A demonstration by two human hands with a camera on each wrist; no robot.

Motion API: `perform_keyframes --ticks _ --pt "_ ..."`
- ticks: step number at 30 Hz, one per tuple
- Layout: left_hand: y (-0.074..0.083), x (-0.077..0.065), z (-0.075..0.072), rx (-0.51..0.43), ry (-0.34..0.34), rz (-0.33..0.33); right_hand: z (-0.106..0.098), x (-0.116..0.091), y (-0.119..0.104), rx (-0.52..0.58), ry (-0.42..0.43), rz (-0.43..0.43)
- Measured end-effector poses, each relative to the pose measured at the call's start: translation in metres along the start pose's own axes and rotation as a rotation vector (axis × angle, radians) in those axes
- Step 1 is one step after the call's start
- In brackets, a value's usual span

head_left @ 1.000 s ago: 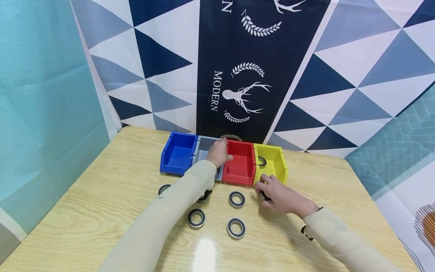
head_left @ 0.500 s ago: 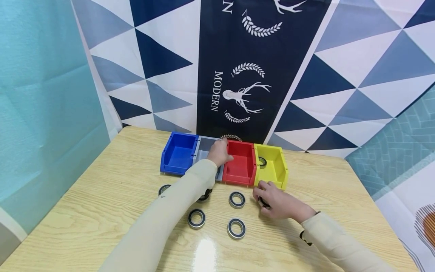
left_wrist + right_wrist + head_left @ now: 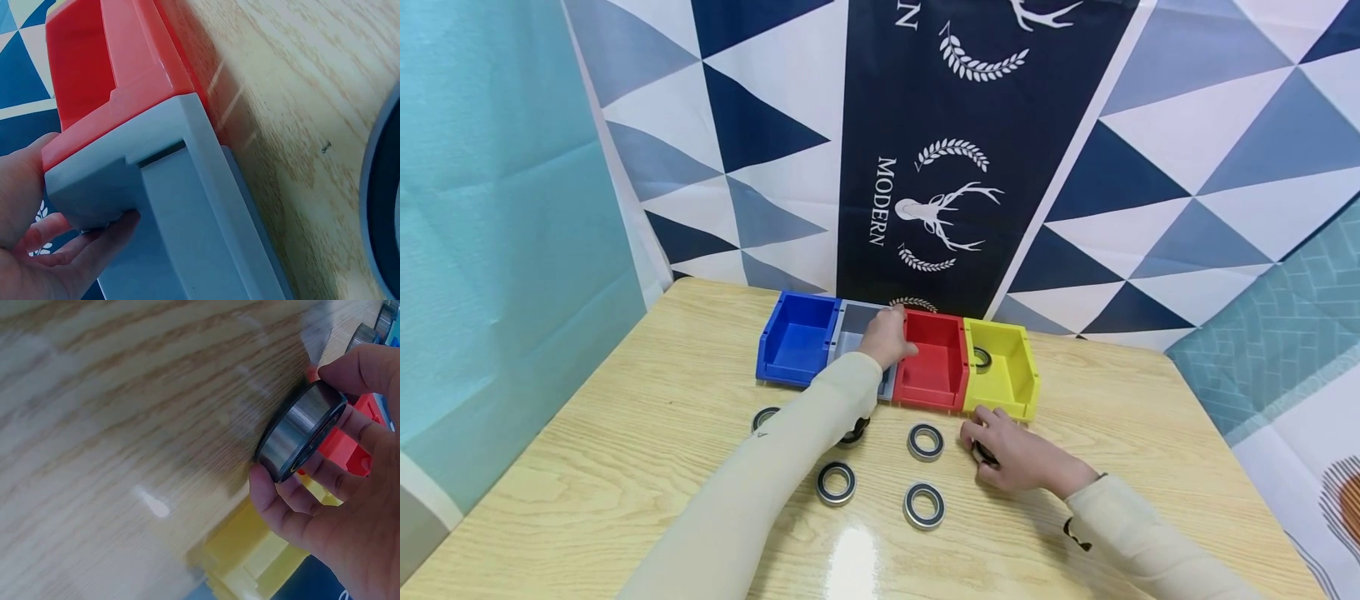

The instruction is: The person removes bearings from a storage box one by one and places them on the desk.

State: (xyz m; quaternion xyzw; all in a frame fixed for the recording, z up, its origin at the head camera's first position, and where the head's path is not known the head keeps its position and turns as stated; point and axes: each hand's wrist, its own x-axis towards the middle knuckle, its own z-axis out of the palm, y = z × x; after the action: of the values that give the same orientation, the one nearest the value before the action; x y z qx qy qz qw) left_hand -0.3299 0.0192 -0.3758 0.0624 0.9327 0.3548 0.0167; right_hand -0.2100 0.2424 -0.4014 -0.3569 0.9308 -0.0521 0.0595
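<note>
My left hand (image 3: 885,337) grips the shared wall of the grey bin (image 3: 206,206) and the red bin (image 3: 134,56), with fingers reaching into the grey one. In front of the yellow bin (image 3: 1003,367), my right hand (image 3: 1018,454) holds a ball bearing (image 3: 301,430) by its rim between thumb and fingers. The right wrist view shows this bearing's metal outer ring edge-on, low over the wood. Another bearing (image 3: 982,358) leans inside the yellow bin against its left wall.
A blue bin (image 3: 797,342) forms the left end of the row. Several bearings lie on the wooden table (image 3: 625,417), among them one bearing (image 3: 925,442) before the red bin and a nearer bearing (image 3: 924,506). The left sleeve (image 3: 775,475) partly covers others. Patterned cloth (image 3: 760,167) hangs behind.
My right hand has shifted very slightly with the bearing, staying in front of the yellow bin. The left hand keeps its grip, and the head view has moved a little.
</note>
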Motion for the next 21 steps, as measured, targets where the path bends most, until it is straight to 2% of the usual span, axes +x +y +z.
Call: perform_keyframes --ticks 7,14,21 --pt "0.000 0.001 0.001 0.005 -0.003 0.002 0.002 -0.001 0.002 -0.012 0.041 -0.029" --pt "-0.002 0.004 0.003 0.002 -0.007 -0.004 0.004 -0.001 0.003 -0.026 0.029 -0.011" --pt "-0.001 0.003 0.002 0.018 0.003 0.006 -0.009 -0.002 0.003 0.014 0.011 -0.010"
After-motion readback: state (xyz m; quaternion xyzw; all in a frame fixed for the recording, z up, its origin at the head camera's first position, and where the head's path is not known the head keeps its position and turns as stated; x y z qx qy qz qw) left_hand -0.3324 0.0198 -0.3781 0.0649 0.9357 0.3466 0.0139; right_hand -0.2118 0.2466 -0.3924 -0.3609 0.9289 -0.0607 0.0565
